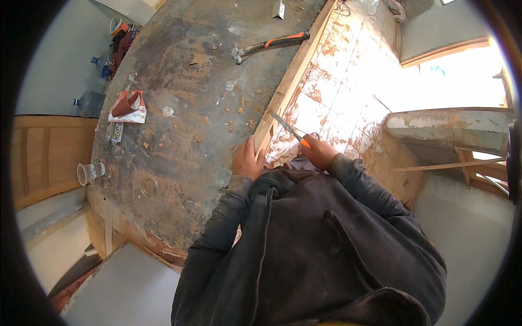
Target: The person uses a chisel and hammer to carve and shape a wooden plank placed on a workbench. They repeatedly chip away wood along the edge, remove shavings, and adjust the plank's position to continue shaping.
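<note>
My left hand (244, 160) grips the near end of a long pale wooden strip (293, 75) lying along the edge of the worktop. My right hand (322, 152) is closed on the orange handle of a long, thin metal tool (285, 124), which looks like a file; its tip lies at the strip. A hammer (272, 44) with an orange and black handle lies left of the strip, above my hands.
The stained grey worktop (174, 76) holds folded reddish sandpaper (129, 104) on a white sheet, a clear cup (89, 173) and a small metal piece (278, 8). Water jugs (88, 104) stand beyond its left edge. Right lies a dirty tiled floor (348, 98) and a ledge (446, 122).
</note>
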Demonstrator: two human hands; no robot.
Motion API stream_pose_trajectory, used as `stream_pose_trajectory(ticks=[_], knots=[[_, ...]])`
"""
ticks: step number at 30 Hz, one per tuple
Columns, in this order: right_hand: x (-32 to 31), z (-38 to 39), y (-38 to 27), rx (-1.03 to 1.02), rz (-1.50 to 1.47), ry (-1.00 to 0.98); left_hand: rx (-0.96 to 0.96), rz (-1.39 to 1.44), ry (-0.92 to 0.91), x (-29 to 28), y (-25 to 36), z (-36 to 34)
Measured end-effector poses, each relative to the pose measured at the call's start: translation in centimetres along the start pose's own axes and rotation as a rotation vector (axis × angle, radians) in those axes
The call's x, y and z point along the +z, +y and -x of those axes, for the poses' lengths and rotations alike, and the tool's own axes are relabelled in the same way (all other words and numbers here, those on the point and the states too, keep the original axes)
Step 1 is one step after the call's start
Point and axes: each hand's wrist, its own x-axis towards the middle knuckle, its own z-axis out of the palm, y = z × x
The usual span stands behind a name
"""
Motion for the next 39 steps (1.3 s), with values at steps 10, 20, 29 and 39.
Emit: stream_pose_trajectory(ticks=[10,20,29,39], knots=[[1.0,0.0,0.1,0.148,-0.114,0.196,0.066,0.011,0.058,0.2,-0.2,-0.5],[-1.9,0.0,-1.0,0.066,0.066,-0.008,0.019,0.013,0.038,0.1,-0.4,-0.9],[-5.4,-1.3,-1.6,0.094,0.166,-0.138,0.044,0.015,0.102,0.8,-1.0,-0.9],[-3.2,-1.6,-0.1,0.135,0.097,-0.087,0.094,-0.021,0.119,0.8,-1.1,-1.1]])
